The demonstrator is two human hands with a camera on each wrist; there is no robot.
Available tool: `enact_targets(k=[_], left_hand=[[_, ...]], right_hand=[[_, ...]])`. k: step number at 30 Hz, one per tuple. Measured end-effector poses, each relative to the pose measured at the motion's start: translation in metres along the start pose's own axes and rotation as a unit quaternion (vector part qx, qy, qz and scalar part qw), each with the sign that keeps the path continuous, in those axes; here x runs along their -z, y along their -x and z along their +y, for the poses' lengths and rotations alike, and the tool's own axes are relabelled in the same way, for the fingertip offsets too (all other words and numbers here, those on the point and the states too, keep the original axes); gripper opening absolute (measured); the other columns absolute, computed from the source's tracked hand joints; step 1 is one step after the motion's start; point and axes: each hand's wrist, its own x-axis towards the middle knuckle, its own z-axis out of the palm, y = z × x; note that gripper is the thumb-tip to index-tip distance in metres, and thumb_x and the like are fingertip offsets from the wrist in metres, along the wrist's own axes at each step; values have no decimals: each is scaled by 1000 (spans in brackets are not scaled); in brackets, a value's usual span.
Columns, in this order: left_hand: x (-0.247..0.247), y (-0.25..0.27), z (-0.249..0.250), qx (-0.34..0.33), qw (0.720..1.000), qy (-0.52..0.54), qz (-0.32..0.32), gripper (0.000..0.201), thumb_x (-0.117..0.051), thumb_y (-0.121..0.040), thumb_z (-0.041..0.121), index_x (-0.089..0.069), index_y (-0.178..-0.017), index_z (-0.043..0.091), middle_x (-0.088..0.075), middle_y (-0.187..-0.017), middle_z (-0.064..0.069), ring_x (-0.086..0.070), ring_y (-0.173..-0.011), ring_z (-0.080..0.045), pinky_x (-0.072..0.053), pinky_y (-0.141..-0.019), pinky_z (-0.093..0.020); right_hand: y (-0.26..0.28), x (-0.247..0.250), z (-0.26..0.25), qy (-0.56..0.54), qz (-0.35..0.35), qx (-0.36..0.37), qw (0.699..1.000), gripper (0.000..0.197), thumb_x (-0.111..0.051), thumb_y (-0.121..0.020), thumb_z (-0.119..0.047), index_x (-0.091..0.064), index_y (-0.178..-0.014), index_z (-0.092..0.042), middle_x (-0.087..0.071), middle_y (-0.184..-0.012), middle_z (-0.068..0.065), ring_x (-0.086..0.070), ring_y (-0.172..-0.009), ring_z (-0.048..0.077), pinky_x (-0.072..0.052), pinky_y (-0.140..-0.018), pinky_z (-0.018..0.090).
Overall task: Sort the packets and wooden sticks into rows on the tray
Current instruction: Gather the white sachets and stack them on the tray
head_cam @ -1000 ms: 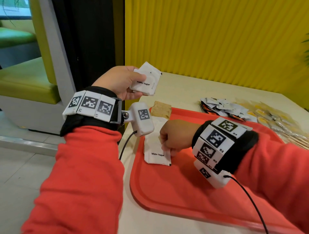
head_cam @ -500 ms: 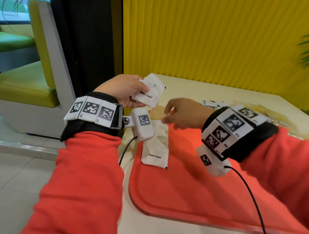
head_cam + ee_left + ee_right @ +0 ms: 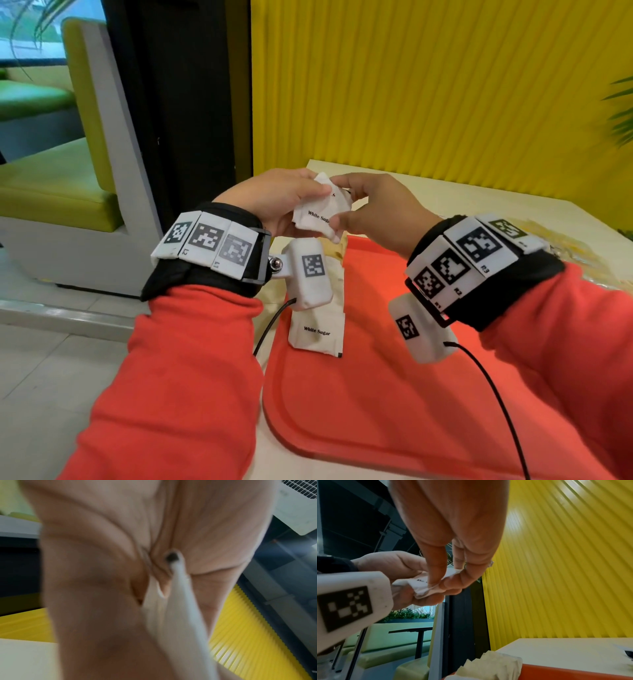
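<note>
Above the tray (image 3: 394,394), both hands pinch one white sugar packet (image 3: 317,214); it's light and crumply, so grab an edge.

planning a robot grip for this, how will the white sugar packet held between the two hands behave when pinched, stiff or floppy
Probably floppy: the white sugar packet already looks bent and creased where the right hand pinches its edge and the left hand holds the rest. It seems light, since fingertips alone carry it. Being flat, it is unlikely to roll.
</note>
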Motion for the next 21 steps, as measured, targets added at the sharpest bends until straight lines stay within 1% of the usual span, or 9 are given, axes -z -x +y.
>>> enact_targets(k=[3, 7, 9, 12, 15, 17, 18, 20, 21], left_hand=[[1, -1, -1, 2, 1000, 2, 6, 25, -46, -97, 16, -55, -117, 4, -66, -95, -14, -67, -76, -23, -56, -57, -26], [4, 0, -3, -5, 999, 6, 43, 19, -44, -97, 12, -57, -111, 8, -67, -91, -10, -67, -75, -18, -55, -52, -23], [10, 0, -3, -7, 998, 13, 65, 20, -45, -97, 13, -58, -112, 10, -68, -94, -9, -67, -77, -18, -56, -50, -23], [23, 1, -4, -9, 996, 7, 88, 20, -45, -97, 16, -57, -113, 14, -69, -96, -8, -67, -81, -16, -55, -51, -20], [32, 2, -4, -11, 995, -16, 102, 15, -46, -97, 16, -58, -105, 19, -70, -95, -6, -68, -84, -15, -53, -49, -17], [36, 2, -4, -9, 993, -41, 111, 11, -49, -96, 16, -59, -100, 21, -69, -102, -7, -68, -92, -17, -52, -49, -16], [36, 2, -5, -6, 992, -52, 112, 11, -51, -95, 16, -59, -99, 22, -68, -106, -8, -67, -96, -19, -52, -49, -16], [35, 1, -5, -1, 992, -65, 106, 10, -52, -94, 16, -59, -98, 21, -67, -110, -10, -66, -101, -22, -52, -49, -15], [35, 1, -5, 0, 992, -68, 102, 10, -52, -94, 15, -59, -98, 21, -66, -112, -11, -65, -102, -23, -52, -49, -15]], right_hand=[[1, 1, 1, 5, 17, -4, 1000, 63, -75, -76, -9, -48, -132, -21, -50, -97, -2, -52, -76, 15, -40, -63, 20], [2, 3, 0, -24, 26, -23, 999, 68, -74, -75, -5, -43, -132, -25, -50, -91, -2, -51, -68, 17, -43, -58, 27], [5, 6, 1, -40, 8, -39, 998, 60, -73, -75, -2, -47, -126, -22, -52, -84, 0, -49, -62, 14, -41, -54, 24], [12, 9, 3, -13, -79, -64, 995, 29, -70, -76, 4, -60, -94, -17, -55, -69, 3, -49, -53, 12, -40, -50, 20], [20, 0, 8, 31, -213, -98, 972, 24, -64, -79, 8, -61, -71, -15, -60, -67, 4, -57, -60, 16, -53, -59, 27], [26, -10, 10, 60, -284, -122, 949, 22, -62, -81, 7, -61, -72, -13, -63, -72, 5, -62, -70, 19, -56, -71, 30], [30, -15, 10, 68, -307, -130, 940, 19, -61, -82, 6, -61, -74, -11, -62, -74, 5, -62, -71, 18, -56, -72, 29], [35, -25, 10, 90, -332, -139, 928, 10, -61, -82, 5, -64, -87, -4, -62, -78, 7, -60, -71, 19, -55, -74, 29], [36, -29, 10, 113, -344, -141, 921, 13, -62, -82, 2, -64, -94, -2, -64, -82, 10, -60, -73, 19, -54, -77, 30]])
